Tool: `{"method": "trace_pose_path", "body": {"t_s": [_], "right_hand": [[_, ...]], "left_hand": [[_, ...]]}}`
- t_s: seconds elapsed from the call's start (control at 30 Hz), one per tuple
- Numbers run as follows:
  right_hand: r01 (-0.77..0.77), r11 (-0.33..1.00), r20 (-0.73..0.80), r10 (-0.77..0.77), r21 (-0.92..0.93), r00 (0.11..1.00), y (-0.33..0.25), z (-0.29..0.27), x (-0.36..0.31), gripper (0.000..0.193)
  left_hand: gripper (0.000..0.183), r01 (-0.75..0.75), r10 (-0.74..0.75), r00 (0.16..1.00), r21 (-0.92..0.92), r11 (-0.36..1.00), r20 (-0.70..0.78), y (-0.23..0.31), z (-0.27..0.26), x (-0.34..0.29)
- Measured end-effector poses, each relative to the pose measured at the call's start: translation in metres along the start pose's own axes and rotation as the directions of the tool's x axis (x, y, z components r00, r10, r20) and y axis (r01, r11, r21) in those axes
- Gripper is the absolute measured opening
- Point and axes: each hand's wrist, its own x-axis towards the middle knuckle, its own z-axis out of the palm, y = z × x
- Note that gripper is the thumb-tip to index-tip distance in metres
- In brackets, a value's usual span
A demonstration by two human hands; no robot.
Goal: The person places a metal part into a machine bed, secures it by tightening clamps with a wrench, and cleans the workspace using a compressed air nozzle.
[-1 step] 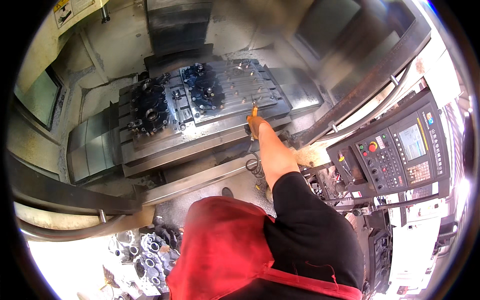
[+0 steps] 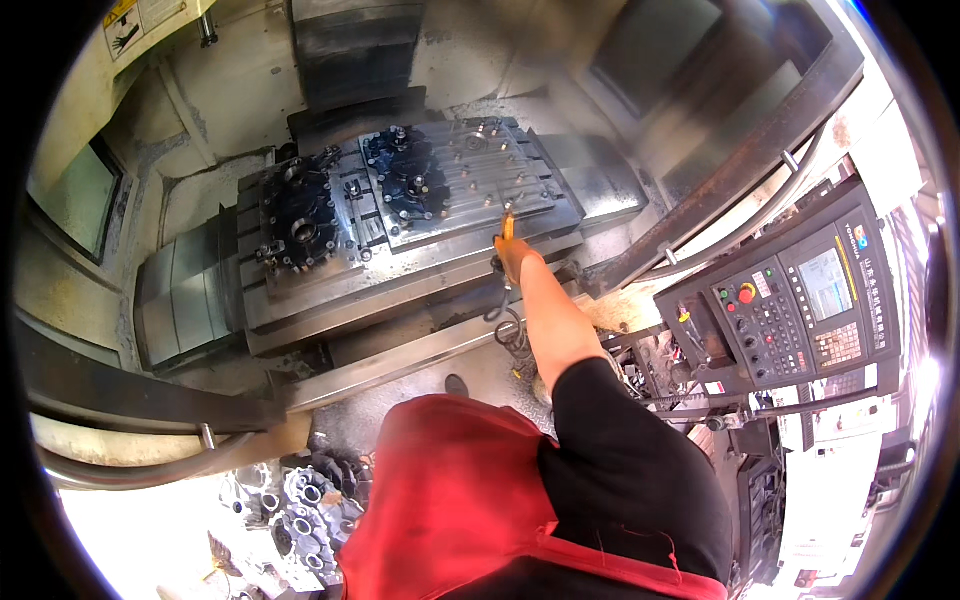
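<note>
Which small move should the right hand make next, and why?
Probably ease the right hand slightly forward: its orange tool reaches only the near edge of the metal plate, while small fittings stand farther back.

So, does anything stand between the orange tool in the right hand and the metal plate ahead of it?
Nothing visible does: the orange tool, held by the right hand, appears over the near edge of the metal plate; whether they touch is unclear.
</note>
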Motion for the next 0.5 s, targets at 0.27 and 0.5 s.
{"method": "trace_pose_path", "body": {"t_s": [0.27,0.5], "right_hand": [[0.069,0.979,-0.084,-0.054,0.194,0.995,0.087,-0.005,-0.074,0.046],[0.184,0.974,-0.141,-0.166,0.13,0.976,0.118,-0.047,-0.081,0.045]], "left_hand": [[0.032,-0.727,0.834,0.526,0.422,0.542,-0.166,0.213,0.018,0.066],[0.053,-0.868,0.978,0.021,0.482,0.121,-0.207,0.59,0.111,0.069]]}}
